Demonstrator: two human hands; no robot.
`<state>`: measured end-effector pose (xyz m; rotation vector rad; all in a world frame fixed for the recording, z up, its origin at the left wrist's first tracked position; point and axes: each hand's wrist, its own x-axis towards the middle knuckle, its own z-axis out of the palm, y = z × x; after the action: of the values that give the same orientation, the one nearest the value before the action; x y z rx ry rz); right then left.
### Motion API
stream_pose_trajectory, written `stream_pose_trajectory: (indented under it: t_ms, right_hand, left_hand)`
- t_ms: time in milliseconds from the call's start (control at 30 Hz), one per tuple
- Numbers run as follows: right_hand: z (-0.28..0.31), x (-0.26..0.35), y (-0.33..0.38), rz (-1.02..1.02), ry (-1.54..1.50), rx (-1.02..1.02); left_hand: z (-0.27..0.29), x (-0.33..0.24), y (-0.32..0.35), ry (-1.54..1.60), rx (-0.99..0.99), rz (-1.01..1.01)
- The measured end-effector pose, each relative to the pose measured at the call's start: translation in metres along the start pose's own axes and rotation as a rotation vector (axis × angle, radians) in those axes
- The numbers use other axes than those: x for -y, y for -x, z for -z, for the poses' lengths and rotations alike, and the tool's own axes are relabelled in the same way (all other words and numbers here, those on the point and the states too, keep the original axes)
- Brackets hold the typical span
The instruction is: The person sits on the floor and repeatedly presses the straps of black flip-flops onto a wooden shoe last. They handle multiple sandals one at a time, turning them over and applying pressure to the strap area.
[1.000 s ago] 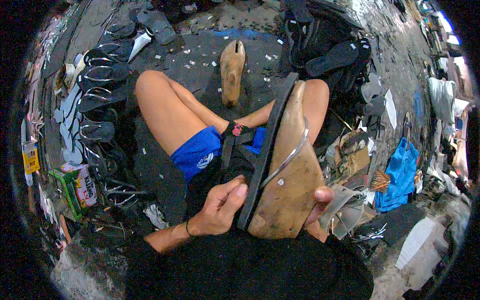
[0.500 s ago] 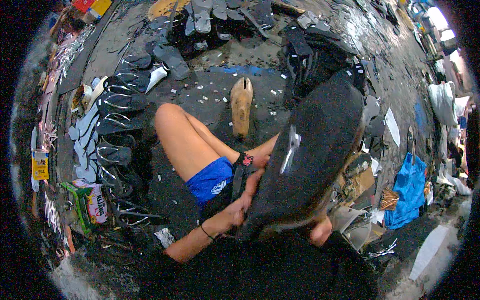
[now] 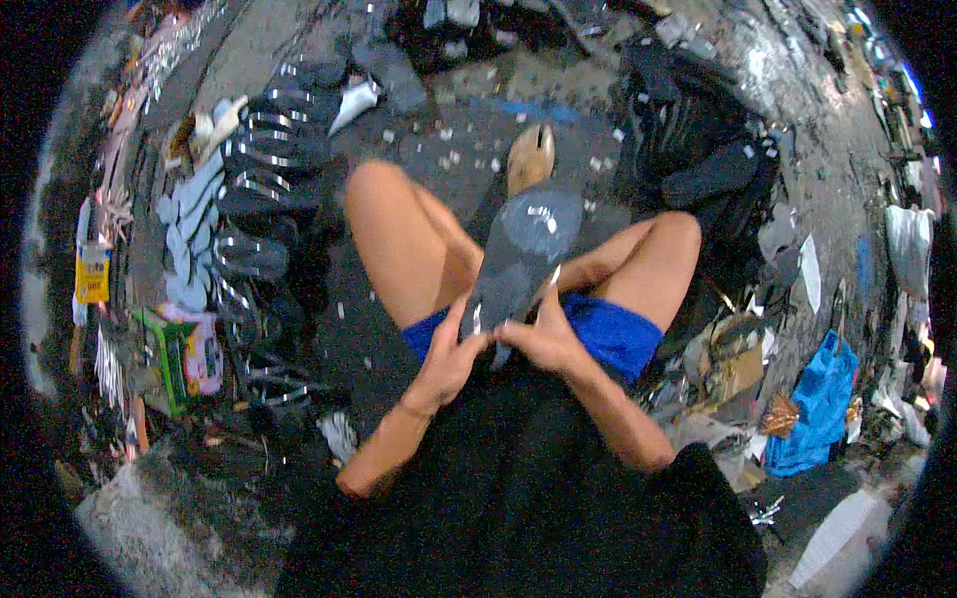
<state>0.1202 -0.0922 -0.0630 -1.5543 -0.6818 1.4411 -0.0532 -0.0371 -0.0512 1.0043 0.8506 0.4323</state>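
Above my lap, a dark grey flip-flop points away from me, its rounded end far out and pale glints along its nearer part. My left hand grips the near left side, thumb and fingers closed about the edge. On the near right side, my right hand holds it in the same way, with the two thumbs close together. Just beyond the flip-flop stands a worn wooden shoe last with a slot in its top, its lower part hidden. Motion blur hides the strap's detail.
Dark flip-flops with pale-edged straps line the left, beside a heap of grey soles. More dark footwear lies at the far right. A blue bag and cardboard scraps are on the right. Small white bits dot the floor.
The flip-flop, large and close to the camera at right before, is now lower and farther off, over my lap. My right hand has come round to its near end beside my left.
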Motion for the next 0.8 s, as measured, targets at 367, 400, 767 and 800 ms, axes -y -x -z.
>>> stream_pose_trajectory:
  t_ms: [367, 400, 767, 800]
  right_hand:
    - [0.008, 0.093, 0.004, 0.554, 0.451, -0.301]
    - [0.009, 0.094, 0.002, 0.567, 0.473, -0.329]
    - [0.080, 0.039, -0.019, 0.268, 0.441, -0.473]
    - [0.082, 0.034, -0.040, 0.366, 0.582, -0.528]
  left_hand:
    - [0.014, -0.083, -0.121, -0.386, -0.567, -0.369]
    - [0.009, -0.090, -0.128, -0.525, -0.664, -0.264]
    - [-0.038, -0.171, -0.180, 0.802, -0.242, 0.000]
    - [-0.042, -0.165, -0.178, 0.790, -0.183, 0.030]
